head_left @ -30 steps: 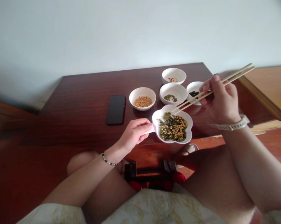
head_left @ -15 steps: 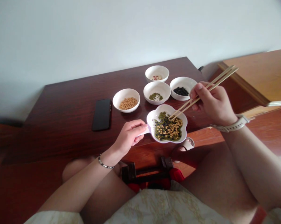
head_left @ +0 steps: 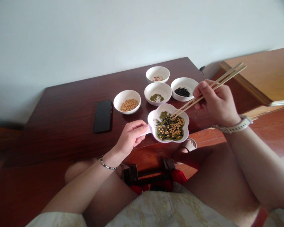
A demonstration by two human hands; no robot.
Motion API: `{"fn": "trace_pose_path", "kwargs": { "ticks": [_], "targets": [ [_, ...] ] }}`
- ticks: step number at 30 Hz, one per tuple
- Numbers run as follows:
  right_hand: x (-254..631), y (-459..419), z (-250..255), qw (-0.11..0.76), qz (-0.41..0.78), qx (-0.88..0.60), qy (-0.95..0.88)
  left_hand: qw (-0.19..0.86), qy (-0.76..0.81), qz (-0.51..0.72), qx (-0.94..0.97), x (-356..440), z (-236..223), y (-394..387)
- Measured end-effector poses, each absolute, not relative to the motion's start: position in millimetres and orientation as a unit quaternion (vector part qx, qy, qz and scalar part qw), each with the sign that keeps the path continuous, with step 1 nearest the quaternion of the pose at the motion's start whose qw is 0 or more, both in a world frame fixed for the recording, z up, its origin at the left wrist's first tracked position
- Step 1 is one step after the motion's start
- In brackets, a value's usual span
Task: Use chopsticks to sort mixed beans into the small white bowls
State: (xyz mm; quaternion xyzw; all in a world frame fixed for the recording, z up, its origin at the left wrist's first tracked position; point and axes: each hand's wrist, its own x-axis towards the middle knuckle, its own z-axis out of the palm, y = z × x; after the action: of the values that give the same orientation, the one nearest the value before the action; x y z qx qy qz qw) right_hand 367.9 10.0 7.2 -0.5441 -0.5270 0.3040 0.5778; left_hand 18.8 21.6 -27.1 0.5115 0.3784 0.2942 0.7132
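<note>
My left hand (head_left: pixel 132 136) is closed around the handle of a white flower-shaped bowl (head_left: pixel 153 116) near the table's front edge. Mixed green, black and yellow beans (head_left: pixel 171 128) cover much of its bottom. In my right hand (head_left: pixel 216 102) is a pair of chopsticks (head_left: pixel 195 100), their tips down among the beans. Behind the flower-shaped bowl stand a white bowl of green beans (head_left: pixel 156 97), one of black beans (head_left: pixel 182 92), one of yellow soybeans (head_left: pixel 129 105), and a farther one with a few reddish and pale pieces (head_left: pixel 157 78).
A black phone (head_left: pixel 102 116) lies on the dark wooden table (head_left: pixel 68 107), left of the bowls. A lighter wooden surface (head_left: pixel 264 74) is at the right. Below the table edge are my legs and a sandalled foot (head_left: pixel 189 145).
The flower-shaped bowl has tilted or risen slightly in my left hand. The chopsticks' upper ends have shifted a little to the right; their tips stay among the beans.
</note>
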Motion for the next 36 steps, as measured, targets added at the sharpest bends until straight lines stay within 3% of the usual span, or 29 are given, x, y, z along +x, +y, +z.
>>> {"fn": "trace_pose_path", "kwargs": {
  "ticks": [36],
  "targets": [
    [370.1, 10.8, 4.5, 0.564, 0.29, -0.566, -0.527, 0.713, 0.39, 0.284, 0.509, 20.5, -20.2, 19.7]
  ]
}}
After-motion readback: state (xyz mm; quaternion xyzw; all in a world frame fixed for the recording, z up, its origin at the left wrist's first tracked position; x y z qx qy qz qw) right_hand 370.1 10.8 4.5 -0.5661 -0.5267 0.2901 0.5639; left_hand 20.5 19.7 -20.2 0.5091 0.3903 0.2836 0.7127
